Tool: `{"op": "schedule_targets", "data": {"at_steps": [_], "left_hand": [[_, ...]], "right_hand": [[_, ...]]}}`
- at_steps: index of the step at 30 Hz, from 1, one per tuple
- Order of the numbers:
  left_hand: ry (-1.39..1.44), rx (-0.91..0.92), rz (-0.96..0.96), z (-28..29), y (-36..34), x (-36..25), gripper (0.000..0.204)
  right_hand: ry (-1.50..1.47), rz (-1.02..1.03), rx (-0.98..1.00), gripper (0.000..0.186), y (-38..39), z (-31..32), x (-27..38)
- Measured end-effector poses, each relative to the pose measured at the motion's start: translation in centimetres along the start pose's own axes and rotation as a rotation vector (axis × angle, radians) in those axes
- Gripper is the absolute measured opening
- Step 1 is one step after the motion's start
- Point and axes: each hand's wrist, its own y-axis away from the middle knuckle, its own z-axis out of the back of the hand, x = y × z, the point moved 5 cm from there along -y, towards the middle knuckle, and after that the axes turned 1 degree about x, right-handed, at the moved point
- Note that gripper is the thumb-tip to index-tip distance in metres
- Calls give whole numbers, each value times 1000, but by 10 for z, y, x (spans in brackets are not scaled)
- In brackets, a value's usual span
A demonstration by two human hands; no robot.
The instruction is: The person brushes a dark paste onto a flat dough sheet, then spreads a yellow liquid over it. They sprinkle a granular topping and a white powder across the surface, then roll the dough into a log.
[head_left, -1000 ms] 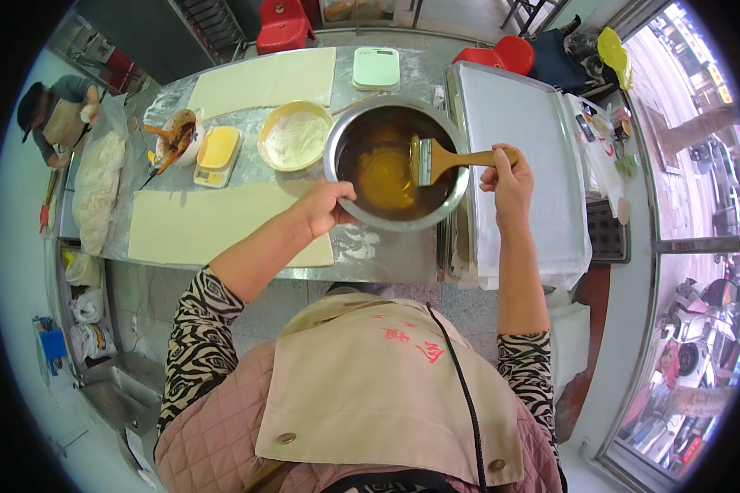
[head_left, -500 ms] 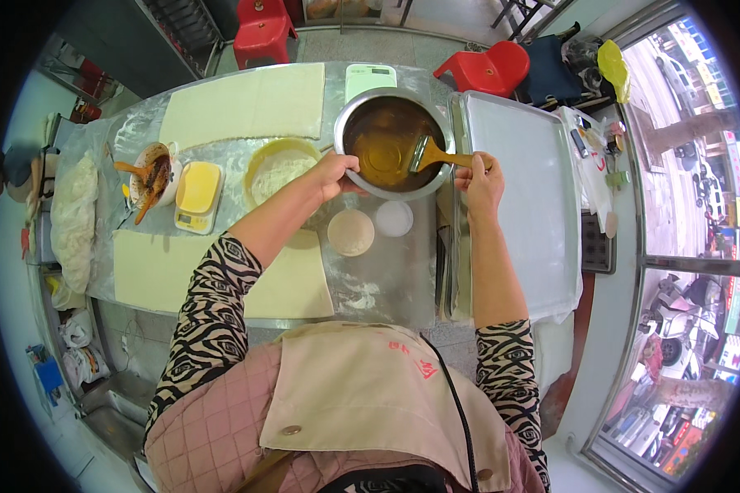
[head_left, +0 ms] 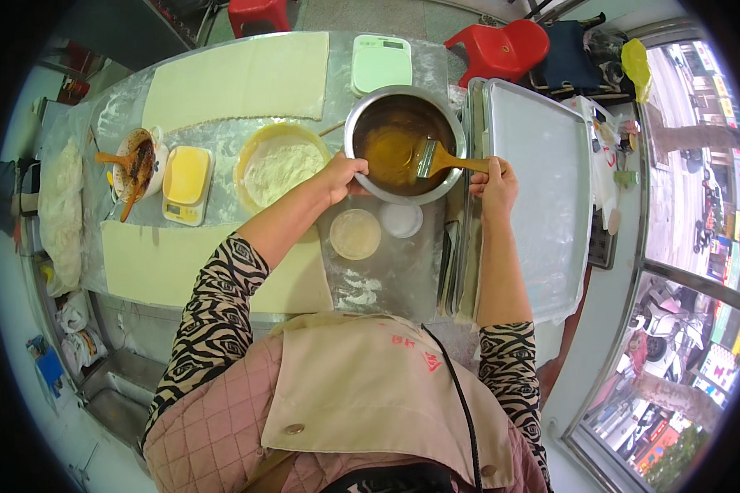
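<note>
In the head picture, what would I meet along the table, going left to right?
Lumpy white mass in clear plastic, white pot of brown paste, white kitchen scale with yellow top, round yellow bowl of white powder, round shiny metal bowl of brown liquid, large rectangular tray with pale surface.

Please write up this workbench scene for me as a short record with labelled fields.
Left hand: grips the left rim of a metal bowl
Right hand: holds a wooden-handled brush
Bowl contents: amber liquid
Brush head: inside the bowl's outline; contact with liquid unclear
Left of bowl: yellow bowl of white powder, then yellow-topped scale
Beyond bowl: pale green scale
Nearer the person: two small round containers, one tan-filled, one white
Right side: large tray
</note>
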Motion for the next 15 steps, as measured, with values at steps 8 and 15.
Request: {"op": "schedule_targets", "data": {"at_steps": [8,15], "left_hand": [[49,24,-27,1,28,17,45],[-48,-182,-228,16,104,28,70]], "right_hand": [[271,138,69,25,13,-17,1],[346,215,157,24,18,-21,-14]]}}
